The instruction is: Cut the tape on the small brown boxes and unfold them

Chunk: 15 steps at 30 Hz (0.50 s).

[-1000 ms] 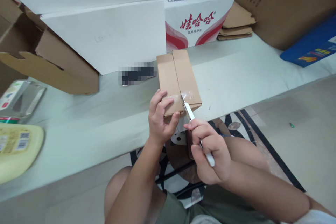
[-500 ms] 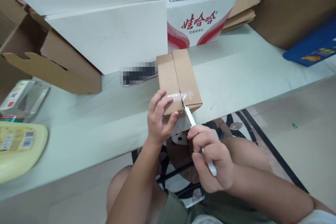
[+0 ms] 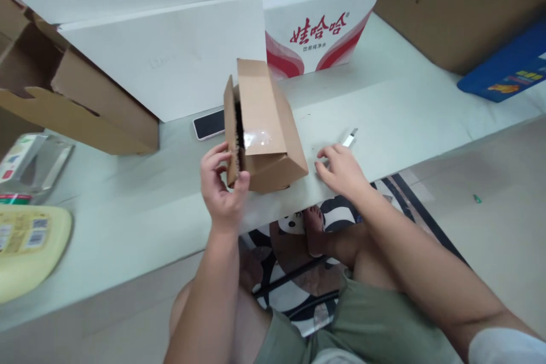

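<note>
Brown cardboard makes up the small box (image 3: 264,119), which sits near the front edge of the pale green table (image 3: 396,102), just in front of the white cartons; its left flap (image 3: 231,131) is raised and parted from the wider flap beside it, leaving a dark gap whose contents are too shadowed to make out; a shiny strip of clear tape (image 3: 258,141) lies across the wider flap near its close end.

The left hand (image 3: 222,187) pinches the near end of the left flap, fingers curled round its outer side and thumb by the gap; the right hand (image 3: 343,170) is well apart from the box, fingers loosely bent over the handle end of a white cutter (image 3: 350,137), which lies on the table with its blade pointing away from the person; whether those fingers grip it or only rest by it, I cannot tell.

Left of the box lies a dark-screened phone (image 3: 209,125), partly hidden by the flap; behind stand a plain white carton (image 3: 170,62) and one with red lettering (image 3: 315,37); an open brown carton (image 3: 106,102), a clear package (image 3: 49,162) and a pale yellow bottle (image 3: 36,256) stand at far left; a blue container (image 3: 507,77) and a large brown carton (image 3: 435,17) are at far right.
</note>
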Each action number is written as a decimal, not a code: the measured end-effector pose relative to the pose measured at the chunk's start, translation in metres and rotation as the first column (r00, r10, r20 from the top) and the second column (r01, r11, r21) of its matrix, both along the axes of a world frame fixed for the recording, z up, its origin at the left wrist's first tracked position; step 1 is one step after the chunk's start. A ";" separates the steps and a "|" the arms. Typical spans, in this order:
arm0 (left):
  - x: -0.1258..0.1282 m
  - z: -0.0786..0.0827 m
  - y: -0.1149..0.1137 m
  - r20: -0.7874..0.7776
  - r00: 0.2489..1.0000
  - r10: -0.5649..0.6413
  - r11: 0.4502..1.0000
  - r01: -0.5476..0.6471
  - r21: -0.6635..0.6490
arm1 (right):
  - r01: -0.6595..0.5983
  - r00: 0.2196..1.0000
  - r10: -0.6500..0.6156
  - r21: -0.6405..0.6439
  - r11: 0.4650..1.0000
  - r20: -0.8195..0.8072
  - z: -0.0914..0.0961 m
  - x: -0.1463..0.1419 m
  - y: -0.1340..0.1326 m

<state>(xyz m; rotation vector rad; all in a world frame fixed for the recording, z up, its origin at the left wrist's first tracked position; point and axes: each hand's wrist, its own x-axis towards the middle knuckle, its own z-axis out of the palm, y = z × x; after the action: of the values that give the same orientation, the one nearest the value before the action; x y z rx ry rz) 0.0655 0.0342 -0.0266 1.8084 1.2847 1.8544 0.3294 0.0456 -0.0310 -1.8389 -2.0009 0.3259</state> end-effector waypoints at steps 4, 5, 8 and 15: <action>-0.006 0.001 0.004 0.151 0.973 0.174 0.984 -0.177 0.006 | -0.033 0.998 0.037 -0.099 0.995 0.041 -0.006 -0.006 0.001; -0.007 0.003 0.004 0.198 0.959 0.203 0.979 -0.202 -0.025 | -0.033 0.999 0.036 -0.099 0.995 0.034 -0.004 -0.008 -0.002; -0.010 0.007 0.004 0.373 0.900 0.225 0.964 -0.149 -0.222 | -0.067 0.997 0.063 -0.092 0.993 -0.044 0.004 -0.012 -0.012; -0.038 -0.010 0.008 0.223 0.930 0.292 0.848 -0.144 -0.509 | -0.116 0.932 0.094 -0.043 0.992 -0.349 0.001 -0.005 -0.012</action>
<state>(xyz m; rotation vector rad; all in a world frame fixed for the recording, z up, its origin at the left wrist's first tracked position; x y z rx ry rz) 0.0275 0.0418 -0.0363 1.1170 1.7035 1.6207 0.3242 0.0339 -0.0305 -1.5804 -1.8608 0.7013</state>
